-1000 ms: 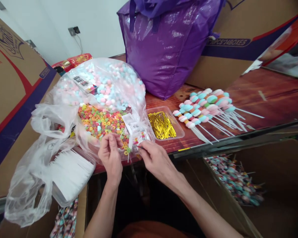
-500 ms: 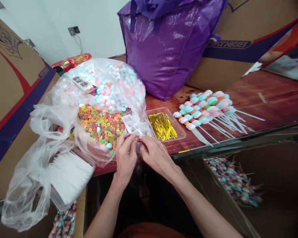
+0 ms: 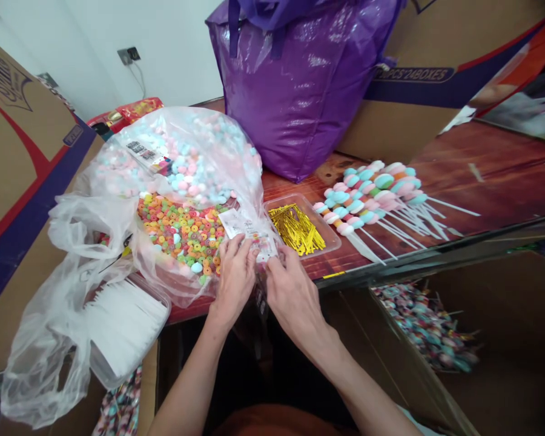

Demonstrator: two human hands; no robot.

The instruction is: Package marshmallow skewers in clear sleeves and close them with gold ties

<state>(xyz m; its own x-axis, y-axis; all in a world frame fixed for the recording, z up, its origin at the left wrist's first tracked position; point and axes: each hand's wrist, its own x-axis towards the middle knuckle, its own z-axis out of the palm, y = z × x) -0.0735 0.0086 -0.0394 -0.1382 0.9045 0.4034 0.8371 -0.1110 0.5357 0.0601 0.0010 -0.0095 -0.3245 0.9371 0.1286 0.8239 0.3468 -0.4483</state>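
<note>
My left hand (image 3: 237, 272) and my right hand (image 3: 290, 284) are close together at the table's front edge, fingers curled and closed. Between them is a small clear plastic bag (image 3: 261, 297), whose lower part hangs below the fingers over the edge; its contents are hard to make out. Just beyond my fingertips lie printed clear bags (image 3: 249, 230). To the left, a large plastic bag holds colourful ring candies (image 3: 181, 233) and pastel marshmallows (image 3: 195, 169). On the right, a clear tray (image 3: 333, 242) contains gold twist ties (image 3: 297, 230).
Marshmallow skewers (image 3: 372, 194) lie right of the tray. A box of white sticks (image 3: 122, 327) stands front left. A purple bag (image 3: 295, 91) and cartons (image 3: 418, 121) stand behind. Below the edge, an open carton holds wrapped skewers (image 3: 431, 333).
My hands have moved slightly forward and a little apart, now against the printed bags. More of the printed bags shows between my hands. The view has shifted slightly.
</note>
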